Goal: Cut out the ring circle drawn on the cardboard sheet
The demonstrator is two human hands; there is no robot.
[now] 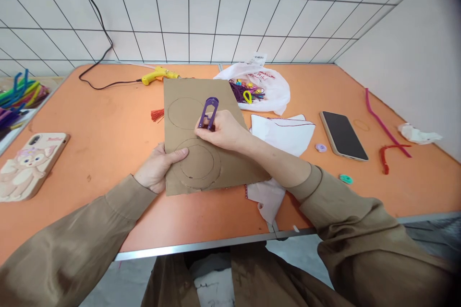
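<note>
A sheet of brown cardboard (230, 168) is tilted up off the orange table in front of me, with several circles marked on it, two of them one inside the other. My left hand (156, 168) grips its left edge, thumb on top and the other fingers mostly hidden behind. Over the middle of the sheet, my right hand (225, 130) is closed around a purple U-shaped plastic tool (211, 105) with two arms and a rounded top. The fingers hide its lower end, so I cannot tell whether it touches the cardboard. White cloth (283, 132) lies partly under my right forearm.
A yellow glue gun (158, 75) with a black cord lies at the back, near a red tassel (157, 114). Behind the cardboard sits a white plastic bag (275, 88) of craft bits. Phones (344, 135), buttons (346, 179) and fuzzy pipe cleaners (383, 122) lie around.
</note>
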